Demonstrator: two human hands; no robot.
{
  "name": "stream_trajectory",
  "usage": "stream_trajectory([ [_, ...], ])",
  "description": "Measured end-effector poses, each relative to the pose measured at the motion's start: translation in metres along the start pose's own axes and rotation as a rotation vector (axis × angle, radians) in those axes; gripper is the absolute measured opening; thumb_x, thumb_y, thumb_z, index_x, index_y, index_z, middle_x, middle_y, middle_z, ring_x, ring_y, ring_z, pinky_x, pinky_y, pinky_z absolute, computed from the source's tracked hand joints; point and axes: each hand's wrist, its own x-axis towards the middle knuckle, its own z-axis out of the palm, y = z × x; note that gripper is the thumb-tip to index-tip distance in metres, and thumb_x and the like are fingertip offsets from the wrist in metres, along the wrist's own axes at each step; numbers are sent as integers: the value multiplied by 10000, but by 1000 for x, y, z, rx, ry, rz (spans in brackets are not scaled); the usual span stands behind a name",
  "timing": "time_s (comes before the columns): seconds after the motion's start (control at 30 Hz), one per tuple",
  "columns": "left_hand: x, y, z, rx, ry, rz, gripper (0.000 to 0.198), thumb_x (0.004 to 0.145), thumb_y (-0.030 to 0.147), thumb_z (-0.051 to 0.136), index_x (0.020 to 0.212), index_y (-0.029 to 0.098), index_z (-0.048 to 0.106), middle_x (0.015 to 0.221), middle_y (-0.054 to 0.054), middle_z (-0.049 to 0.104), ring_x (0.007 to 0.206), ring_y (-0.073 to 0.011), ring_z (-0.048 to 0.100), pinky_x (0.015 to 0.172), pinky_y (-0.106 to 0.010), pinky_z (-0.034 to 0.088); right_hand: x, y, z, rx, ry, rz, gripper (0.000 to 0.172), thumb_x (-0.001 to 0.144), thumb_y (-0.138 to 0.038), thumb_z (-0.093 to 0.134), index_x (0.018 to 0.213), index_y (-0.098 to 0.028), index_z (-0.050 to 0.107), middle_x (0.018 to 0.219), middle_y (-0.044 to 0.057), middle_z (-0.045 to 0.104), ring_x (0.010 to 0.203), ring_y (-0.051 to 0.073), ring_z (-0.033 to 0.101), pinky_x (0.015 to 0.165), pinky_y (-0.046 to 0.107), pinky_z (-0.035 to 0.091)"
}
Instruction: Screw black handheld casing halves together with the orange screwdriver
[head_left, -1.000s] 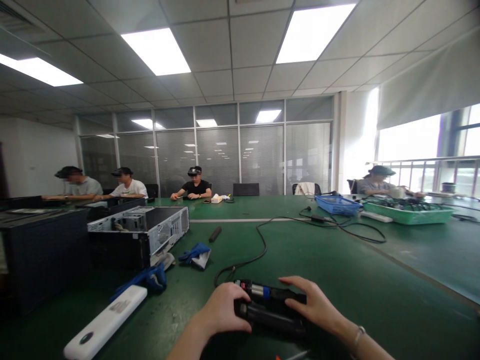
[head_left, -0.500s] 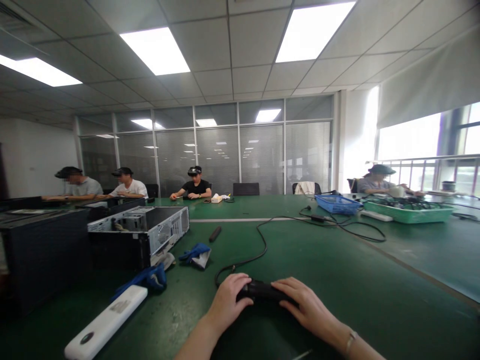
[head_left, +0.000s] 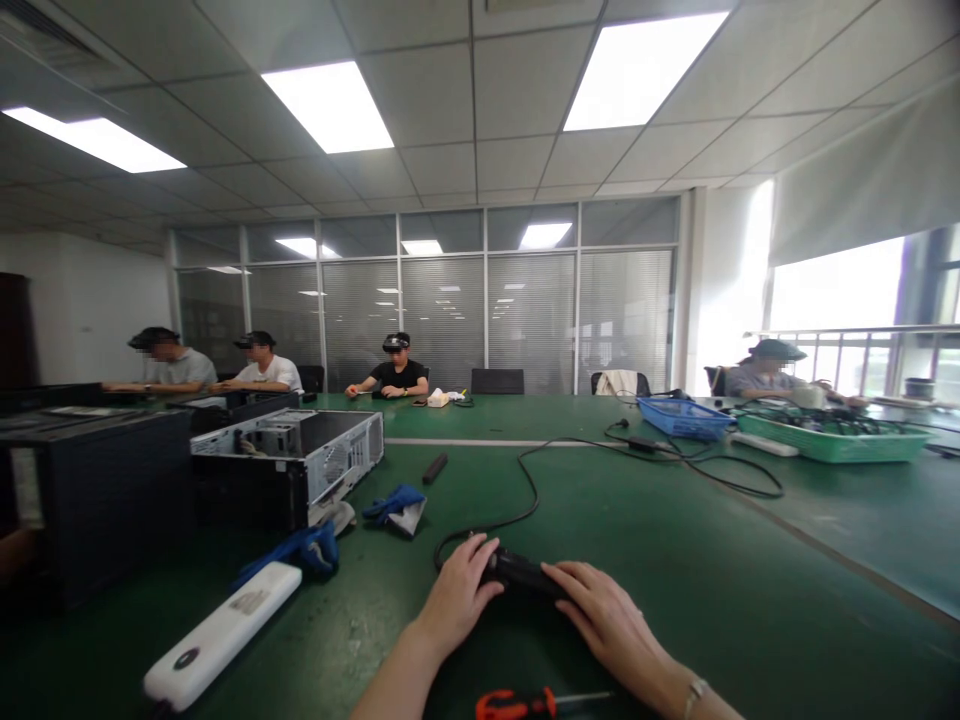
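Observation:
A black oblong device (head_left: 525,572) lies on the green table in front of me, a black cable (head_left: 534,490) running from near its left end. My left hand (head_left: 459,590) grips its left end, thumb on the near side and fingers over the top. At the opposite end, my right hand (head_left: 600,610) holds it the same way, covering that end. What kind of device it is, I cannot tell. Close to me below the hands lies a screwdriver (head_left: 517,704) with an orange and black handle, its shaft pointing right.
Left stand an open computer case (head_left: 292,465) and a dark case (head_left: 97,490). Blue gloves (head_left: 397,508), a white oblong device (head_left: 225,635) and a small dark bar (head_left: 435,468) lie nearby. Blue (head_left: 686,418) and green baskets (head_left: 847,440) stand right. Several people sit farther off.
My view has tilted down a little and turned left, bringing the screwdriver's handle into sight. The black device now slants more, its right end nearer me; both hands stay on it.

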Motion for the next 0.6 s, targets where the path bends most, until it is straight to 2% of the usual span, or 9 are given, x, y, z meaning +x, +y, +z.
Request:
stream_trajectory([
  [0.1,1,-4,1,-39,-34,-40,511,874,346,599,1356,260,451,1375,-65,472,1252,-246,458,1071,-356,359,3,-1,3,-8,-5,11,405,939,-356,411,1331,-310,500,1236,72,582,1084,249,558,972,400,437],
  [0.23,0,-2,-7,-75,-48,-43,466,859,388,609,1294,248,517,1235,-55,570,1130,-227,536,1010,-320,391,6,-3,-2,23,-50,16,410,935,-348,409,1328,-290,509,1216,77,594,1068,236,572,964,371,443],
  [0.43,-5,8,-24,-133,-83,-11,470,710,411,749,1129,244,617,1078,-28,631,1004,-222,576,916,-291,422,4,-4,-16,85,-110,5,410,906,-352,457,1304,-290,531,1233,73,579,1083,224,564,973,348,431],
  [0.6,-9,17,-33,-114,-138,12,456,678,415,766,1082,255,629,1017,-4,665,939,-223,600,843,-284,446,5,0,-21,156,-155,-5,397,877,-342,500,1262,-273,572,1220,76,587,1080,221,567,969,343,429],
])
